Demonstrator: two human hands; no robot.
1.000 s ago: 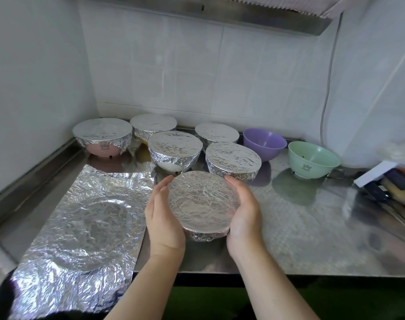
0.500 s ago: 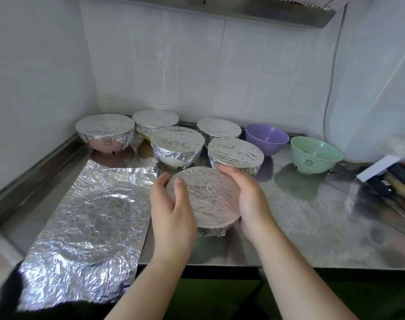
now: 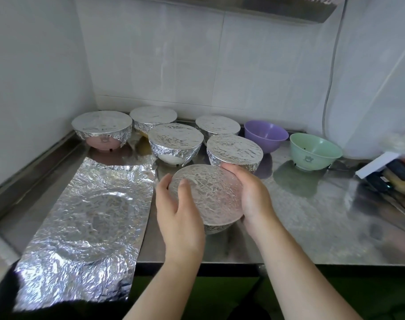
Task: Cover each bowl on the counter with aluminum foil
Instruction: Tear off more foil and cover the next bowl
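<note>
A foil-covered bowl (image 3: 210, 195) is held between both hands near the counter's front edge, tilted a little toward me. My left hand (image 3: 178, 215) curls round its left side with the thumb on the foil top. My right hand (image 3: 252, 195) cups its right side. Behind it stand several bowls with foil over them, such as the foil-topped pink bowl (image 3: 102, 130) and the nearest covered bowl (image 3: 235, 150). A purple bowl (image 3: 266, 135) and a green bowl (image 3: 314, 150) stand uncovered at the right. A crumpled foil sheet (image 3: 88, 222) lies flat at the left.
The steel counter (image 3: 312, 227) meets tiled walls at the back and left. Dark-handled utensils and a white box (image 3: 381, 176) lie at the far right edge. A white cable (image 3: 326, 93) hangs down the back wall.
The bowl has been lifted and tilted slightly in my hands. My left thumb moved onto the foil top, and my right hand slid round the bowl's far right side.
</note>
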